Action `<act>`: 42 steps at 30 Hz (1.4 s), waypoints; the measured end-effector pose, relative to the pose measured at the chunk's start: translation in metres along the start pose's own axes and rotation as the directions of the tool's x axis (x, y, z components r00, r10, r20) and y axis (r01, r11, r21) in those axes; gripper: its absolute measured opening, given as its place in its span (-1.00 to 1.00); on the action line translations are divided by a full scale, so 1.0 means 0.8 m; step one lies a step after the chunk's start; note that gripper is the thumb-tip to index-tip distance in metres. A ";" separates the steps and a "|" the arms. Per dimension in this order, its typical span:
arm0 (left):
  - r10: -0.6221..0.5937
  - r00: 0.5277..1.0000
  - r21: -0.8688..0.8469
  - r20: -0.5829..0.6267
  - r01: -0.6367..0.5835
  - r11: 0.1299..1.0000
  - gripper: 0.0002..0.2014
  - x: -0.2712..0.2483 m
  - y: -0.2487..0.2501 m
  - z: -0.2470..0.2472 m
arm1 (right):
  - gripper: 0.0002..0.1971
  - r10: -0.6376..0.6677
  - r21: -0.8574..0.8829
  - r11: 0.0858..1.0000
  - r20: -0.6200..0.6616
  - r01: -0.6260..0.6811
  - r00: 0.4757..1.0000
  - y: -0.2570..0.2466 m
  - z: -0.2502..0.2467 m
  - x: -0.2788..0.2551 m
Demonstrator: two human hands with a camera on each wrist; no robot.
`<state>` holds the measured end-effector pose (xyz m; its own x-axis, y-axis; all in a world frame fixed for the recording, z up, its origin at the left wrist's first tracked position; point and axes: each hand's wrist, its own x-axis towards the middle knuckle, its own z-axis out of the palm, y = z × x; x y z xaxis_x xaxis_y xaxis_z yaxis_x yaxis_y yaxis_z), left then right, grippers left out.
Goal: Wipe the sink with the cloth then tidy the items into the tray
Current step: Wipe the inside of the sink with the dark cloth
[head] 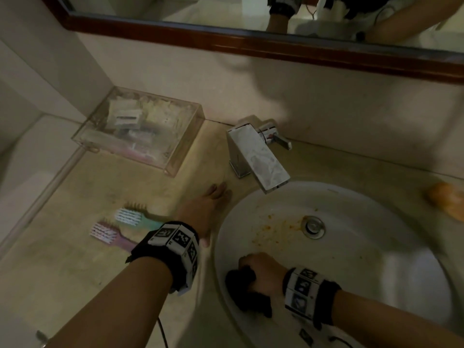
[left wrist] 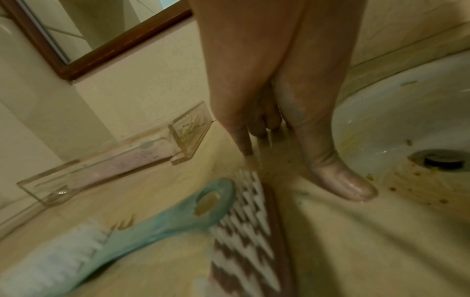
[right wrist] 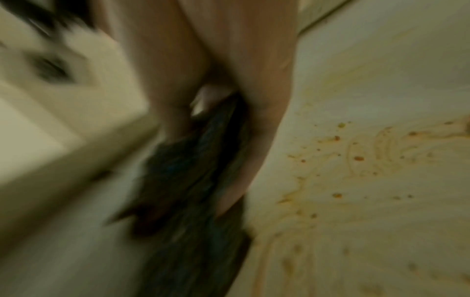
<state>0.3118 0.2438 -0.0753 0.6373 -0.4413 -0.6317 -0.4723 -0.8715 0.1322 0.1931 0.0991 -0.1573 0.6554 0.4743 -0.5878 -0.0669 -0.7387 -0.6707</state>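
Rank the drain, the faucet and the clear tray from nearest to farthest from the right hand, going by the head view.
From the right hand, which grips the dark cloth in the sink:
1. Drain, in the basin just beyond the hand.
2. Faucet, at the sink's far rim.
3. Clear tray, back left by the wall.

The left hand (head: 206, 212) is being held flat, fingers straight and pressed downward. The right hand (head: 261, 272) is being kept curled, fingers clenched tightly, forearm extended.
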 end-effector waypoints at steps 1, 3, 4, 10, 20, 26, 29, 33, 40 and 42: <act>0.001 1.000 0.002 0.000 -0.001 1.000 0.32 0.001 -0.001 0.001 | -0.75 -0.054 0.011 0.999 0.085 0.053 0.995 -0.003 0.003 -0.009; 0.000 1.000 0.005 0.006 0.000 1.000 0.34 0.000 -0.001 0.002 | -0.77 -0.111 0.004 0.994 0.148 0.112 0.983 -0.007 0.010 -0.018; 0.000 1.000 0.006 0.009 0.000 1.000 0.34 0.001 -0.001 0.004 | -0.79 -0.107 0.004 0.994 0.119 0.107 0.987 -0.008 0.013 -0.017; 0.048 0.997 -0.053 -0.066 -0.051 0.997 0.00 0.003 -0.004 0.006 | -0.72 0.158 0.131 0.984 -0.335 -0.120 0.929 -0.009 0.002 0.040; 0.043 0.996 -0.048 -0.077 -0.047 0.998 0.25 0.015 -0.017 0.019 | -0.84 0.307 0.452 0.885 -0.390 -0.110 0.868 0.003 -0.058 0.042; 0.056 0.994 -0.020 -0.089 -0.058 0.998 0.20 0.015 -0.017 0.019 | -0.80 0.069 0.276 0.961 -0.307 0.019 0.949 -0.049 -0.012 0.017; 0.044 0.997 -0.015 -0.064 -0.045 0.999 0.28 0.014 -0.015 0.018 | -0.86 0.253 0.410 0.911 -0.492 -0.034 0.833 -0.037 -0.025 0.047; 0.035 0.998 -0.043 -0.045 -0.037 0.998 0.31 0.015 -0.016 0.018 | -0.81 0.476 0.621 0.783 -0.578 -0.021 0.663 -0.006 -0.046 0.076; 0.001 0.998 -0.006 -0.057 -0.002 1.000 0.23 0.008 -0.008 0.014 | -0.86 0.631 0.751 0.660 -0.559 0.005 0.538 0.012 -0.058 0.069; -0.001 0.999 0.024 -0.046 0.002 1.000 0.24 0.006 -0.006 0.010 | -0.84 0.471 0.651 0.759 -0.569 0.019 0.674 -0.009 -0.041 0.066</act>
<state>0.3120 0.2479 -0.0852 0.6654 -0.4495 -0.5961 -0.4852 -0.8672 0.1124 0.2531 0.1135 -0.1690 0.8383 -0.3014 -0.4544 -0.5279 -0.2398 -0.8148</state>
